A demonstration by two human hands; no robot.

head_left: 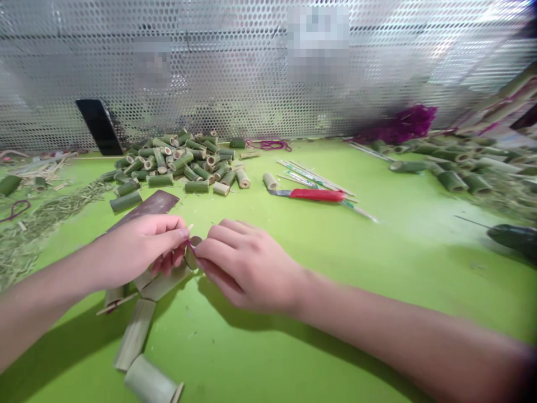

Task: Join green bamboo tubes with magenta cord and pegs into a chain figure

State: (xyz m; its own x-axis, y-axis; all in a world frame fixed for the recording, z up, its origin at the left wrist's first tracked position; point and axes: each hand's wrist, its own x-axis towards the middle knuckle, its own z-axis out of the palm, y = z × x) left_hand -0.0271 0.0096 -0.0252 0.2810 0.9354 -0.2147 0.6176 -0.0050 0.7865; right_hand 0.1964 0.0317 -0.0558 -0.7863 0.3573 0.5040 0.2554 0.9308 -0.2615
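Observation:
Over the green table, my left hand (138,249) is closed in a pinch, with a purple string (191,247) and the tip of a thin wooden stick (190,226) at its fingertips. My right hand (247,263) pinches the same string just to the right, so a short length spans the two. Beneath the fingers is a small bamboo piece (192,258), partly hidden. From there a row of peeled bamboo tubes (135,334) runs toward the table's near side. Another thin stick (117,304) lies below my left hand, which covers part of a dark flat strip (149,206).
A heap of cut green bamboo pieces (184,159) lies behind my hands, near a leaning phone (99,127). A red-handled knife (316,195) rests beside thin sticks (314,174). More bamboo (457,162) and a dark pointed tool (512,238) are at right; shavings (54,224) at left.

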